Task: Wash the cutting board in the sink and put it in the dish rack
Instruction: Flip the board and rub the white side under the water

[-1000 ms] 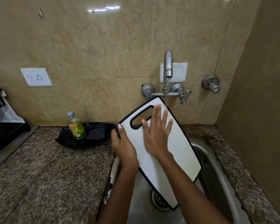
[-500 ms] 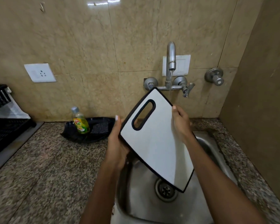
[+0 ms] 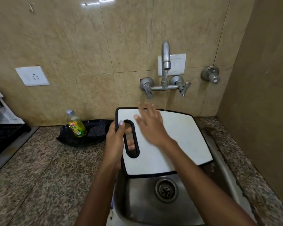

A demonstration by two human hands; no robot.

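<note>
A white cutting board [image 3: 178, 141] with a black rim and a slot handle is held nearly flat over the steel sink [image 3: 140, 198]. My left hand [image 3: 116, 142] grips its left edge at the slot, with fingers showing through the slot from below. My right hand [image 3: 151, 124] lies flat and open on the board's top face, fingers spread toward the wall. A thin stream runs from the tap [image 3: 165, 62] onto the board's far edge. The black dish rack [image 3: 3, 132] stands at the far left on the counter.
A yellow dish soap bottle [image 3: 75, 125] leans in a black tray [image 3: 95, 132] on the granite counter [image 3: 44, 173], left of the sink. The drain [image 3: 166, 190] is uncovered. A wall socket [image 3: 32, 75] and a valve [image 3: 211, 75] sit on the tiled wall. A side wall closes the right.
The board has been turned from tilted upright to nearly flat, with the handle now at the left. My right hand moved from the board's right edge onto its top face.
</note>
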